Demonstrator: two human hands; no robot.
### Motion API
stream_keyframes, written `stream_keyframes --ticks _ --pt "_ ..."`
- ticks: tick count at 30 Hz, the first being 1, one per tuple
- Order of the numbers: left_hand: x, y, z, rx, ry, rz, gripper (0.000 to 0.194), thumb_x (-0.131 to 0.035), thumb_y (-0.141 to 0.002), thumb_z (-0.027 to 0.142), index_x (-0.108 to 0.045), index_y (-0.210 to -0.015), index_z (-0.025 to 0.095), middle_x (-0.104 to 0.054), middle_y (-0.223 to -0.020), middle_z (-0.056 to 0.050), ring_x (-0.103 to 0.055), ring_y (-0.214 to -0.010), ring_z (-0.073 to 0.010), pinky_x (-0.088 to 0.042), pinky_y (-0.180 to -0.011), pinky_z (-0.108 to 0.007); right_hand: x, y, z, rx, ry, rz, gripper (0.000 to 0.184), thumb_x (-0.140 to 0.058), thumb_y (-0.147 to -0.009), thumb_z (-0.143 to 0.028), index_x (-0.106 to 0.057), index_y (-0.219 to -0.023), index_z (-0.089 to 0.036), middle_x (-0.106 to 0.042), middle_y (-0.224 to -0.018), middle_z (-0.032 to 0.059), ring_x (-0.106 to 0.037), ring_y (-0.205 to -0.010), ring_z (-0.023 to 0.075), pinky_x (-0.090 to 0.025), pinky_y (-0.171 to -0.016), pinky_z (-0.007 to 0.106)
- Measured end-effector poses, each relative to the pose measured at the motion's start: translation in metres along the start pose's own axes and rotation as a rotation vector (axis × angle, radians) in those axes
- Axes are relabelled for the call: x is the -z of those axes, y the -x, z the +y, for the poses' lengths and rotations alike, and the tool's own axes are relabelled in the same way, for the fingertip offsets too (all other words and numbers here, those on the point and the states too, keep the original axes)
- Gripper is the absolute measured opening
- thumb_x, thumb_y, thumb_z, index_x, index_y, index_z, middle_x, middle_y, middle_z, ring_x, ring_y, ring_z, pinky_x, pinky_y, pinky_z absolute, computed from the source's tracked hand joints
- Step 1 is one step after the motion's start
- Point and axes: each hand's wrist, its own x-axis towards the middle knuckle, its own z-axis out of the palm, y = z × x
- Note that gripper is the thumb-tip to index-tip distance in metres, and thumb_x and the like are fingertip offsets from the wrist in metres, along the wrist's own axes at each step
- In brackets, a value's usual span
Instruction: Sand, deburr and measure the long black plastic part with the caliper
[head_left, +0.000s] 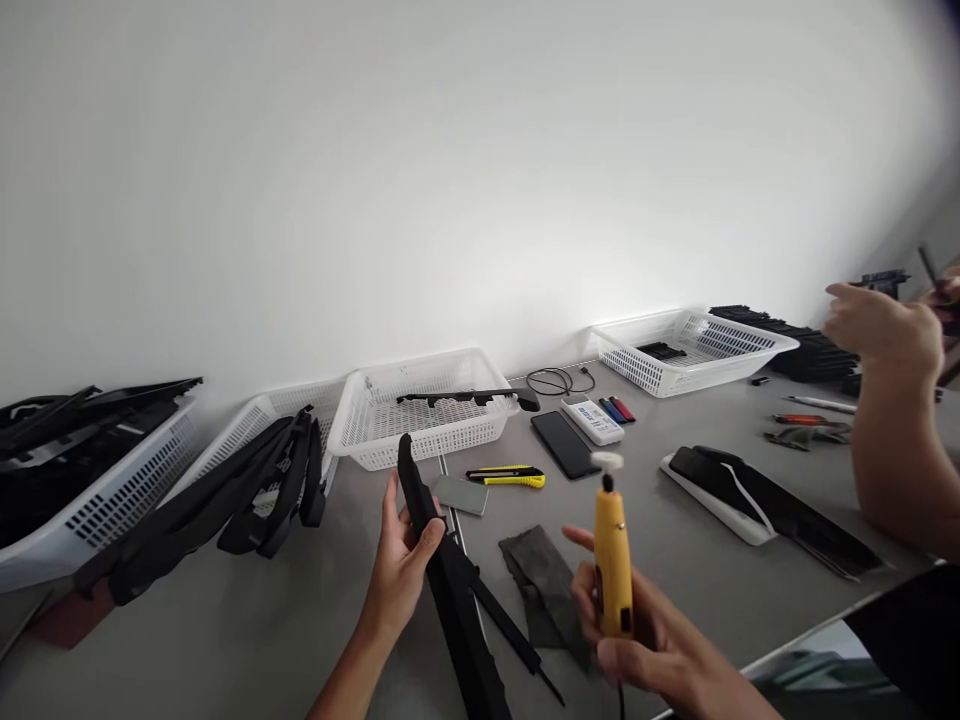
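Note:
My left hand [409,555] grips a long black plastic trim piece [450,590] near its upper end, thumb across the front. A thin black arm branches off the piece towards the lower right. In my right hand [645,640] is a yellow handheld rotary tool [613,560], held upright with a white disc-shaped polishing head [607,461] on top. My right index finger points out to the left. The tool and the trim piece are apart. On the table between and behind my hands lie a dark grey cloth [536,570] and a yellow utility knife [506,476].
White baskets [420,450] stand along the wall, several with black parts. A phone [564,445], a white box [592,418] and a cable [555,382] lie behind my hands. At right are black-and-white parts [750,505] and a co-worker's hand [885,325] holding a black part.

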Motion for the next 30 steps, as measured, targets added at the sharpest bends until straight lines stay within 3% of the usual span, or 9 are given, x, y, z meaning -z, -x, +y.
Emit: stream_keyframes --ticks 2,4,6,9,13,16,20,26,30 --pt "-0.002 -0.002 0.001 -0.016 0.006 0.063 0.081 -0.09 -0.087 0.049 -0.053 -0.156 0.033 -0.073 -0.11 -0.004 -0.07 -0.1 -0.0217 -0.059 -0.084 -0.029 -0.021 0.005 0.005 -0.122 0.039 -0.009 0.087 -0.083 -0.081 -0.063 -0.056 -0.157 -0.029 -0.059 -0.091 0.0013 -0.053 -0.071 0.0185 -0.049 -0.067 0.032" --pt "-0.004 -0.004 0.002 -0.029 0.059 0.127 0.062 -0.096 -0.078 0.048 -0.071 -0.131 0.027 -0.074 -0.104 -0.003 -0.071 -0.094 -0.0193 -0.058 -0.08 -0.025 -0.045 0.0 0.011 -0.197 0.162 -0.098 0.06 -0.085 -0.079 -0.06 -0.076 -0.125 -0.023 -0.057 -0.079 -0.0006 -0.049 -0.064 0.0163 -0.043 -0.063 0.03" --pt "-0.004 -0.006 0.002 -0.017 0.144 0.178 0.055 -0.1 -0.072 0.049 -0.076 -0.115 0.024 -0.074 -0.099 -0.001 -0.069 -0.083 -0.0147 -0.056 -0.072 -0.021 -0.066 -0.01 0.019 -0.165 0.353 -0.187 0.032 -0.087 -0.076 -0.05 -0.076 -0.084 -0.021 -0.054 -0.069 -0.0012 -0.047 -0.063 0.0158 -0.037 -0.06 0.029" --pt "-0.003 -0.007 0.003 0.032 0.229 0.222 0.053 -0.1 -0.069 0.055 -0.075 -0.102 0.021 -0.069 -0.085 0.002 -0.061 -0.064 -0.01 -0.052 -0.059 -0.02 -0.089 -0.022 0.034 -0.096 0.456 -0.106 0.033 -0.092 -0.068 -0.045 -0.067 -0.068 -0.023 -0.052 -0.062 -0.0024 -0.05 -0.064 0.0173 -0.035 -0.059 0.028" --pt "-0.004 -0.002 0.005 0.026 0.262 0.225 0.052 -0.092 -0.08 0.06 -0.076 -0.115 0.026 -0.075 -0.09 -0.001 -0.072 -0.076 -0.0179 -0.06 -0.07 -0.027 -0.106 -0.027 0.046 -0.109 0.295 -0.054 0.04 -0.091 -0.07 -0.055 -0.069 -0.08 -0.023 -0.052 -0.069 -0.0019 -0.051 -0.065 0.0181 -0.038 -0.058 0.028" --pt "-0.01 0.011 0.003 0.041 0.366 0.041 0.057 -0.079 -0.093 0.059 -0.071 -0.139 0.027 -0.08 -0.121 -0.01 -0.075 -0.114 -0.0302 -0.062 -0.091 -0.038 -0.114 -0.039 0.036 -0.002 0.155 0.009 0.05 -0.08 -0.079 -0.068 -0.065 -0.084 -0.02 -0.047 -0.071 -0.002 -0.044 -0.066 0.0162 -0.038 -0.06 0.029" --pt "-0.02 0.03 0.0 0.203 0.305 -0.117 0.043 -0.078 -0.096 0.047 -0.077 -0.134 0.027 -0.079 -0.13 -0.011 -0.066 -0.136 -0.0366 -0.056 -0.108 -0.046 -0.115 -0.057 0.008 0.111 0.139 0.124 0.049 -0.068 -0.09 -0.067 -0.06 -0.083 -0.019 -0.039 -0.07 -0.0036 -0.034 -0.064 0.0144 -0.033 -0.059 0.029" --pt "-0.028 0.03 0.013 0.187 0.516 -0.176 0.049 -0.06 -0.103 0.065 -0.079 -0.12 0.023 -0.077 -0.108 -0.01 -0.07 -0.123 -0.0336 -0.053 -0.112 -0.046 -0.1 -0.046 -0.001 0.205 0.414 0.008 0.05 -0.059 -0.101 -0.065 -0.067 -0.125 -0.022 -0.063 -0.085 0.0018 -0.053 -0.072 0.0196 -0.035 -0.066 0.029" --pt "-0.024 0.019 0.02 0.102 0.639 -0.083 0.043 -0.06 -0.105 0.061 -0.075 -0.119 0.023 -0.068 -0.097 -0.006 -0.07 -0.099 -0.0245 -0.06 -0.098 -0.037 -0.091 -0.028 0.013 0.105 0.659 -0.124 0.048 -0.05 -0.104 -0.068 -0.066 -0.107 -0.023 -0.053 -0.072 -0.0005 -0.045 -0.06 0.0167 -0.025 -0.061 0.03"
